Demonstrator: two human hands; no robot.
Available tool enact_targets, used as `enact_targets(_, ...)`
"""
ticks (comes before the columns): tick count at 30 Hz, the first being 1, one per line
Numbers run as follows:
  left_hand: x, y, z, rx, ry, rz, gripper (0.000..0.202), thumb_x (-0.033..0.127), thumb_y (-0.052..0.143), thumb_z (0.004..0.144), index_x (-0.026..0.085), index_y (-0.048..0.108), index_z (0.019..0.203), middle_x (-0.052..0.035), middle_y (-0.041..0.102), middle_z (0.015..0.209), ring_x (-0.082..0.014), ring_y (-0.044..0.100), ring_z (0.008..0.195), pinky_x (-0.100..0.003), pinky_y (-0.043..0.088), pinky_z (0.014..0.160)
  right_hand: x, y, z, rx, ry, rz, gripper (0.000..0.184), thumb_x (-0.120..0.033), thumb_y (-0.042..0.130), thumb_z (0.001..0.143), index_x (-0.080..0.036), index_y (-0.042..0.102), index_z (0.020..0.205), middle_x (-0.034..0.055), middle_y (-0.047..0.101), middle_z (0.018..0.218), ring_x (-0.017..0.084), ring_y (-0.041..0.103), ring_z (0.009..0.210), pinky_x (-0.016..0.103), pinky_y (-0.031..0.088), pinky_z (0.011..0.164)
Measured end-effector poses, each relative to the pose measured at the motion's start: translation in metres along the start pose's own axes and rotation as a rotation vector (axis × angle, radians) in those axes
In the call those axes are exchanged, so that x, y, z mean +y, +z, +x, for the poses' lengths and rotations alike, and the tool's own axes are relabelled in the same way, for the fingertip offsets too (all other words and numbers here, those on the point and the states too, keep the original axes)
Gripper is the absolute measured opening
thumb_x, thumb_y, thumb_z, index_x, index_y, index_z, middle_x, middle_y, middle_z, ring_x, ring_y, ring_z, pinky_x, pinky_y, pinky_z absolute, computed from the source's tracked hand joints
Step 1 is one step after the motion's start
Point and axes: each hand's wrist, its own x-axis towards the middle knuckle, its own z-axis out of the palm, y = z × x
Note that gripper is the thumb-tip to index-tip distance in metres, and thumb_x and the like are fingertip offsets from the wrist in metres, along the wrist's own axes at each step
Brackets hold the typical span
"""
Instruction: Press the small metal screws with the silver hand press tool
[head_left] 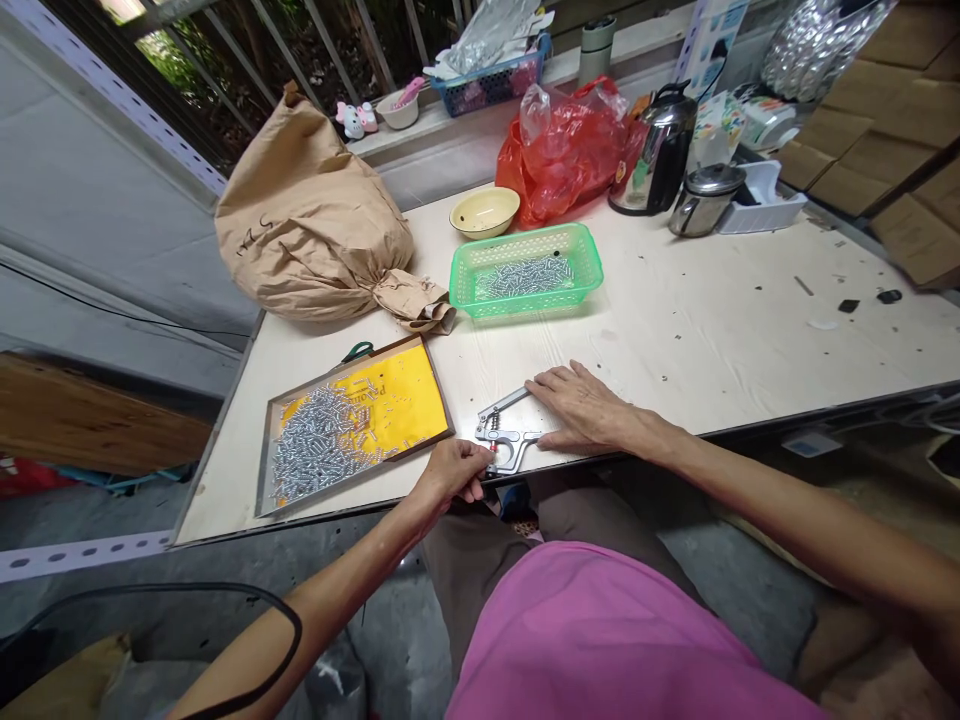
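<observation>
A pair of silver press pliers (511,445) with a small spring lies at the table's front edge, its handles spread apart. My right hand (581,408) spans the handle ends, with fingers over the upper handle and thumb by the lower one. At the jaw end, my left hand (457,468) is closed in a pinch; whatever small piece it holds is hidden by the fingers. To its left is a shallow tray (444,400) with a heap of small silver metal pins (319,445) on a yellow sheet (397,395). A green plastic basket (525,303) farther back holds more small metal parts (529,277).
A large brown paper sack (315,220) stands at the back left, with green-handled scissors (358,352) by the tray. Behind the basket are a cream bowl (485,212), red plastic bag (562,150), kettle (656,150) and metal pot (703,203). Cardboard boxes (892,110) stand at right.
</observation>
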Motion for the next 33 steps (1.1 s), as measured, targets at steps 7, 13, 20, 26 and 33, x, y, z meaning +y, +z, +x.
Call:
enact_targets(7,-0.002,0.003,-0.005,0.035,-0.025,-0.036,0.031,0.042,0.059,0.079,0.016,0.051,0.065,0.0035,0.052,0.039,-0.0074,0.046,0.031,-0.015,0.032,0.034,-0.006,0.007,-0.007,0.038,0.006,-0.020,0.059,-0.043,0.063,0.081,-0.011,0.047,0.127,0.0137,0.058,0.113,0.028,0.049,0.104,0.046,0.032,0.098)
enact_targets(13,-0.003,0.003,-0.016,0.071,0.000,0.093,0.031,0.042,0.045,0.087,0.015,0.052,0.072,0.0007,0.055,0.047,-0.0098,0.049,0.037,-0.019,0.039,0.041,-0.014,0.005,-0.014,0.041,0.007,0.019,0.041,-0.034,0.060,0.085,-0.014,0.051,0.120,0.0108,0.058,0.103,0.024,0.049,0.093,0.033,0.041,0.077)
enact_targets(20,-0.002,0.019,-0.023,0.424,0.720,0.736,0.029,0.028,0.044,0.089,0.018,0.056,0.113,-0.0111,0.060,0.111,-0.0236,0.058,0.103,-0.039,0.049,0.088,-0.022,0.014,-0.010,0.070,0.044,0.043,0.050,-0.028,0.062,0.083,-0.012,0.046,0.128,0.0116,0.058,0.107,0.026,0.049,0.099,0.036,0.042,0.083)
enact_targets(26,-0.011,0.024,0.046,0.366,0.920,0.931,0.065,0.015,0.054,0.073,0.017,0.041,0.137,-0.0141,0.041,0.143,-0.0308,0.038,0.132,-0.049,0.037,0.106,-0.025,0.027,0.003,0.128,0.106,0.078,0.059,-0.030,0.071,0.075,-0.015,0.047,0.126,0.0090,0.060,0.110,0.026,0.051,0.102,0.039,0.042,0.091)
enact_targets(33,-0.011,0.013,0.098,0.371,0.877,1.021,0.054,0.019,0.052,0.075,0.019,0.056,0.128,-0.0131,0.058,0.127,-0.0283,0.054,0.115,-0.037,0.044,0.099,-0.002,0.078,0.035,0.286,0.100,-0.005,0.063,-0.040,0.068,0.074,-0.018,0.042,0.127,0.0085,0.063,0.099,0.028,0.056,0.087,0.038,0.049,0.070)
